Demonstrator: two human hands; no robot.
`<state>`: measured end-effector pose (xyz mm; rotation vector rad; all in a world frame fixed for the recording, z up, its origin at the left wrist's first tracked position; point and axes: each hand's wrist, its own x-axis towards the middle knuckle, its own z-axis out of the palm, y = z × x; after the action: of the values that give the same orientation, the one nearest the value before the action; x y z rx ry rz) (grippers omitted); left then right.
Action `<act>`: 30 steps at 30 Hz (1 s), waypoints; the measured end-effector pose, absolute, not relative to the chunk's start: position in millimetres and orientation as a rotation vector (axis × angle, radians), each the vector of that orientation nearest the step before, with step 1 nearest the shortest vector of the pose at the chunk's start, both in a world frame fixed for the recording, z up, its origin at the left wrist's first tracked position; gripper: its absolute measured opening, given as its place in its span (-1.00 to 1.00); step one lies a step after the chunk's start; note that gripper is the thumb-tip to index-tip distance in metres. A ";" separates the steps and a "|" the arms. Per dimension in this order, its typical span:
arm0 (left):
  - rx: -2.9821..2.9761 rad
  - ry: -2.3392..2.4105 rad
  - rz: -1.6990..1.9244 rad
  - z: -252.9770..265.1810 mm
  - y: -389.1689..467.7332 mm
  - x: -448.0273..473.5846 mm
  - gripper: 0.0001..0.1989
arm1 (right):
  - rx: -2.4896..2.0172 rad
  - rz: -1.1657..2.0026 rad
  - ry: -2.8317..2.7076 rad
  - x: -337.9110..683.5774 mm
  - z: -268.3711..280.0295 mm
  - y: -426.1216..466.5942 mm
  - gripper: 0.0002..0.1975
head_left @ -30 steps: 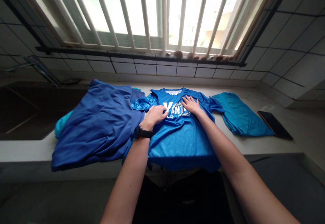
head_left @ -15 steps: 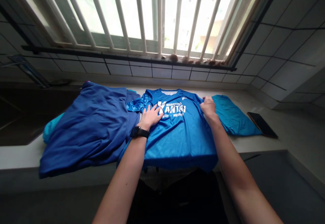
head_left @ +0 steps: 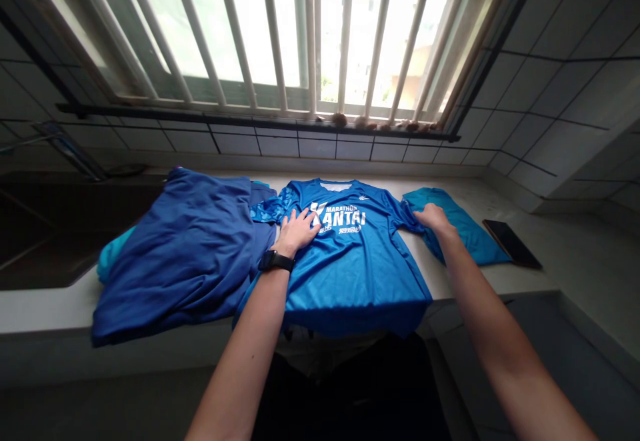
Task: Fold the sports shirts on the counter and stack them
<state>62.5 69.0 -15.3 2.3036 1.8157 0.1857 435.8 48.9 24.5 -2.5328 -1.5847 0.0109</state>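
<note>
A bright blue T-shirt (head_left: 350, 268) with white lettering lies front up on the white counter, its lower hem hanging over the near edge. My left hand (head_left: 297, 231), a dark watch on its wrist, rests with fingers spread on the shirt's chest beside the lettering. At the end of the sleeve on the right, my right hand (head_left: 434, 220) is closed on the fabric. That sleeve is drawn out sideways and reaches a folded teal garment (head_left: 465, 228). The patterned sleeve on the left lies by a darker blue garment (head_left: 185, 254).
A dark flat phone-like object (head_left: 513, 243) lies on the counter (head_left: 530, 281) at the right. A dark sink (head_left: 50, 228) with a tap (head_left: 70, 151) is at the left. Behind stands a barred window (head_left: 290, 34), with small brownish objects (head_left: 340, 120) on its ledge.
My right hand has moved to the right, pulling the sleeve out from the shirt's side toward the teal garment. My left hand stays on the chest.
</note>
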 end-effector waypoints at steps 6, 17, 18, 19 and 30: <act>2.319 1.816 0.220 -17.9 70.2 61.4 -0.42 | -2.350 0.406 -1.496 430.4 25.3 65.2 -0.60; 2.311 1.803 0.268 -18.9 70.4 61.5 -0.43 | -2.482 -0.148 -1.247 442.6 28.1 40.3 -0.45; 2.312 1.803 0.270 -18.8 70.6 61.4 -0.44 | -2.442 -0.203 -1.333 436.8 28.5 39.2 -0.47; 2.314 1.801 0.267 -18.4 70.6 61.5 -0.44 | -2.370 -0.236 -1.458 428.4 28.0 38.8 -0.49; 2.297 1.798 0.203 -10.7 63.7 63.3 -0.41 | -2.068 0.296 -2.322 330.2 -13.0 67.9 -0.34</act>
<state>63.3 63.7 -10.7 2.2970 1.7983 0.2028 330.2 67.9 -13.0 -2.0683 -2.3215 0.2964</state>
